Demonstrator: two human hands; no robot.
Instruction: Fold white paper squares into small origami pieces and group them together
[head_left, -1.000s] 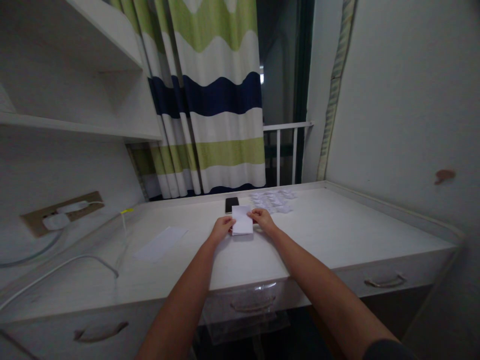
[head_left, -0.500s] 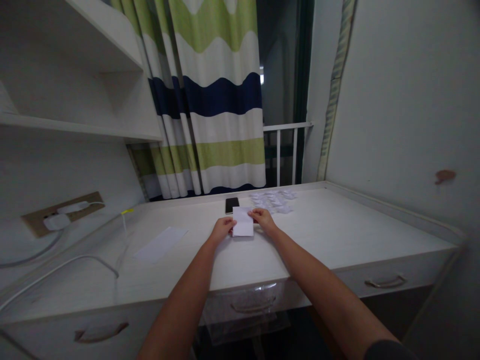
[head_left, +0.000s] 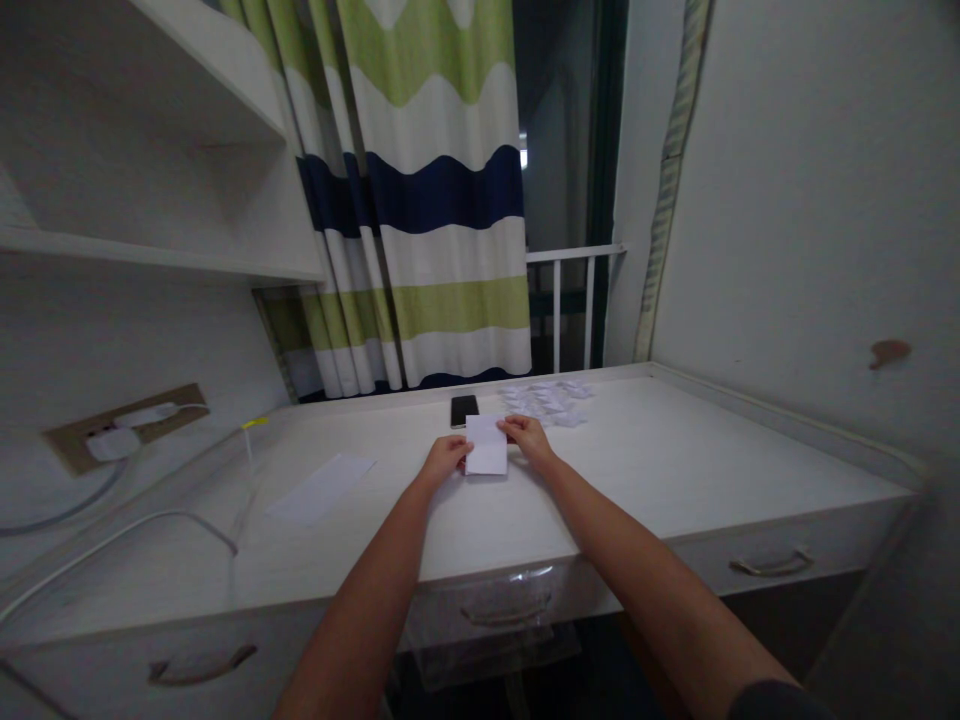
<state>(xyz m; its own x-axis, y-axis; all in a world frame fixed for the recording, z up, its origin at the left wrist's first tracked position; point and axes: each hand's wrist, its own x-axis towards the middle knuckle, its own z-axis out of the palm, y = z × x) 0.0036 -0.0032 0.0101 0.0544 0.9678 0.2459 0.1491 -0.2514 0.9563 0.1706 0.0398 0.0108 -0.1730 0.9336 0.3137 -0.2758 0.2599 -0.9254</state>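
A small white sheet of paper (head_left: pixel 486 446) is held up just above the white desk, between my two hands. My left hand (head_left: pixel 445 460) pinches its left edge, thumb on the near face and the other fingers behind. At the upper right corner, my right hand (head_left: pixel 526 437) has thumb and fingers closed on the sheet. Right behind the paper lies a black phone (head_left: pixel 464 409). Several folded white paper pieces (head_left: pixel 546 402) are grouped at the back, beyond my right hand.
Flat white paper (head_left: pixel 321 489) lies on the desk (head_left: pixel 675 460) to the left. A white cable (head_left: pixel 161 516) runs across the desk's left end from a wall socket (head_left: pixel 124 430). Drawers with handles (head_left: pixel 771 565) line the front edge, and a striped curtain (head_left: pixel 450 200) hangs behind.
The paper and my right hand have shifted very slightly. Both hands keep their hold, and everything else stays in place.
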